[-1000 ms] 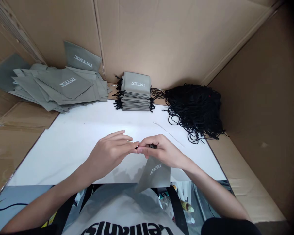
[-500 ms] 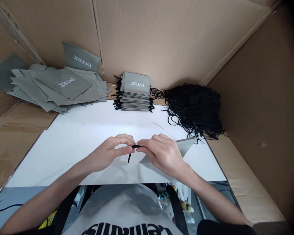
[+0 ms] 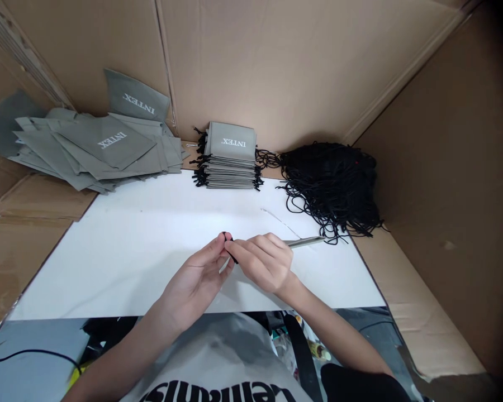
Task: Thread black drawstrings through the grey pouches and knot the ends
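Observation:
Over the front of the white table, my left hand (image 3: 205, 265) pinches a short black cord (image 3: 233, 257) between thumb and fingertips. My right hand (image 3: 266, 259) meets it there, its fingers closed on the same cord. From behind the right hand sticks out a grey fabric pouch (image 3: 305, 242), seen nearly edge-on and mostly hidden by that hand. Just beyond it a thin metal wire needle (image 3: 280, 222) lies on the white surface.
Loose grey pouches (image 3: 109, 142) marked INTEX are heaped at the back left. A neat stack of corded pouches (image 3: 230, 162) stands at the back middle. To its right is a tangled pile of black cords (image 3: 331, 184). Cardboard walls (image 3: 310, 67) enclose the white table (image 3: 121, 240).
My left hand has turned its palm upward, and the cord between the hands is now bent. The right hand has tilted, bringing the grey pouch nearly edge-on.

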Demonstrator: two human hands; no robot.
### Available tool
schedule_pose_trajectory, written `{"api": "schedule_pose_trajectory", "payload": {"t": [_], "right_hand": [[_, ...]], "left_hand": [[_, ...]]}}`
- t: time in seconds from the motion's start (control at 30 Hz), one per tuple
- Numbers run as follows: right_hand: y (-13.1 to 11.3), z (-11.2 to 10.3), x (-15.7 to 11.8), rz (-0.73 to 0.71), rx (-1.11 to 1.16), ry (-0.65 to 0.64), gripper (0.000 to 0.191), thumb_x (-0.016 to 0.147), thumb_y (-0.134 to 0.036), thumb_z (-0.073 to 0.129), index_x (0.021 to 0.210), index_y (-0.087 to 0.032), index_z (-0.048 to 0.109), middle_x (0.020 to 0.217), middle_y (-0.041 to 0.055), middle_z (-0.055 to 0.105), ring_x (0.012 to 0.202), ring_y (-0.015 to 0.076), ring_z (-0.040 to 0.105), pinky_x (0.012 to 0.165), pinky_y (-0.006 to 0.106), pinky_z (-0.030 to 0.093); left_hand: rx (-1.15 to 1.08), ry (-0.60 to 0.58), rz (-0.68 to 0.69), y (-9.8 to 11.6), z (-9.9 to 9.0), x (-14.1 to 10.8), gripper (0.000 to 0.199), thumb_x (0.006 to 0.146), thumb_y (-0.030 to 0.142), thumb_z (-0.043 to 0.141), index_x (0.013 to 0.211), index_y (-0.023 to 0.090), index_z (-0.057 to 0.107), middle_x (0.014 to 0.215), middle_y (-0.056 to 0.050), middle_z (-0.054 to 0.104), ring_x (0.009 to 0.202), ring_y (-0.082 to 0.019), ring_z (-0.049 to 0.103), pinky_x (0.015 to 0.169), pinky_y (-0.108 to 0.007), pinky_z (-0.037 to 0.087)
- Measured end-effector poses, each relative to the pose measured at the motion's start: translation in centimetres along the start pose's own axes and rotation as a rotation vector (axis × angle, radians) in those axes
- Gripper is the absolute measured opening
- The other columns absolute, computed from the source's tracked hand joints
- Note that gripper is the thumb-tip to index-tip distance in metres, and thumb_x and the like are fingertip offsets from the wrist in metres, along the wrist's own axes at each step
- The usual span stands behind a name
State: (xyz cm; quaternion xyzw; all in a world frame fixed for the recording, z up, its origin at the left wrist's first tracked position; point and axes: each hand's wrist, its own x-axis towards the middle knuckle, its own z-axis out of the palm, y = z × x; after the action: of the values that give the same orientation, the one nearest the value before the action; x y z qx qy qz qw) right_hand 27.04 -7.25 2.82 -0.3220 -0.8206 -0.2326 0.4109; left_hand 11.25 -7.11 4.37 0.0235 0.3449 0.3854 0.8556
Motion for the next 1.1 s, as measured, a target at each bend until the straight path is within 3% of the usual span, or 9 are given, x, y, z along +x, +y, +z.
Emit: {"api": "schedule_pose_trajectory", "payload": {"t": [0.13,0.23,0.33,0.43,0.63,0.77,0.93,1.1], "right_hand": [[-0.1,0.3,-0.5,0.023,0.027,0.033,0.009,0.094,-0.013,0.058,0.094,-0.018,0.065,0.078,0.0003,0.075,0.058,0.0106,0.057,0.052,0.029,0.035],[-0.2,0.2,-0.8,0.079,0.084,0.062,0.006,0.092,-0.012,0.061,0.091,-0.017,0.064,0.077,0.0016,0.075,0.06,0.0117,0.059,0.053,0.029,0.036],[-0.4,-0.2,-0.7,0.143,0.157,0.066,0.01,0.093,-0.009,0.057,0.089,-0.017,0.061,0.075,0.0028,0.075,0.06,0.0126,0.06,0.052,0.029,0.036],[-0.6,-0.5,-0.6,0.142,0.168,0.044,0.012,0.093,-0.009,0.054,0.09,-0.018,0.061,0.078,0.003,0.076,0.059,0.0125,0.061,0.052,0.029,0.037],[-0.4,-0.1,-1.3,-0.028,-0.007,-0.012,0.012,0.094,-0.011,0.056,0.089,-0.019,0.064,0.087,0.0048,0.078,0.062,0.0129,0.064,0.052,0.031,0.037],[-0.3,0.4,-1.7,-0.003,0.015,-0.021,0.012,0.092,-0.008,0.057,0.097,-0.016,0.064,0.09,0.0075,0.078,0.065,0.0146,0.067,0.054,0.032,0.038],[-1.1,1.1,-1.7,0.3,0.175,0.093,0.022,0.092,-0.004,0.056,0.103,-0.022,0.063,0.087,0.0029,0.078,0.066,0.0142,0.068,0.056,0.03,0.041],[-2.3,1.7,-1.5,0.708,0.494,0.272,0.02,0.09,-0.009,0.062,0.098,-0.025,0.069,0.089,0.0023,0.077,0.072,0.0162,0.068,0.063,0.031,0.049]], "left_hand": [[-0.044,0.002,-0.011,-0.3,-0.1,-0.1,0.011,0.091,0.017,0.066,0.084,0.013,0.072,0.081,0.002,0.067,0.074,-0.006,0.061,0.078,-0.022,0.049],[-0.01,-0.088,-0.045,0.0,-0.7,-0.4,0.004,0.085,0.018,0.073,0.084,0.014,0.073,0.08,0.002,0.066,0.077,-0.007,0.061,0.082,-0.023,0.051],[0.116,-0.207,-0.069,0.7,-1.4,-0.5,0.013,0.075,0.021,0.081,0.082,0.014,0.074,0.089,-0.001,0.067,0.087,-0.011,0.062,0.085,-0.024,0.052],[0.321,-0.276,0.008,1.5,-1.8,-0.1,0.016,0.072,0.025,0.083,0.08,0.014,0.075,0.089,-0.002,0.064,0.087,-0.011,0.061,0.084,-0.02,0.053],[0.715,-0.163,0.424,2.1,-1.7,1.1,0.01,0.073,0.018,0.076,0.066,0.015,0.07,0.094,0.0,0.058,0.07,-0.007,0.06,0.067,-0.019,0.057],[0.789,-0.094,0.687,1.0,-1.5,1.6,0.006,0.077,0.014,0.068,0.072,0.016,0.068,0.088,0.0,0.064,0.071,-0.011,0.065,0.064,-0.022,0.061],[0.847,-0.027,1.107,-1.2,-1.1,2.7,0.01,0.085,0.012,0.063,0.086,0.019,0.07,0.096,-0.001,0.069,0.075,-0.011,0.068,0.061,-0.021,0.061],[0.997,-0.017,1.63,-2.0,-1.0,4.0,0.022,0.086,0.005,0.062,0.096,0.023,0.07,0.098,-0.001,0.074,0.091,-0.016,0.069,0.077,-0.03,0.058]]}}
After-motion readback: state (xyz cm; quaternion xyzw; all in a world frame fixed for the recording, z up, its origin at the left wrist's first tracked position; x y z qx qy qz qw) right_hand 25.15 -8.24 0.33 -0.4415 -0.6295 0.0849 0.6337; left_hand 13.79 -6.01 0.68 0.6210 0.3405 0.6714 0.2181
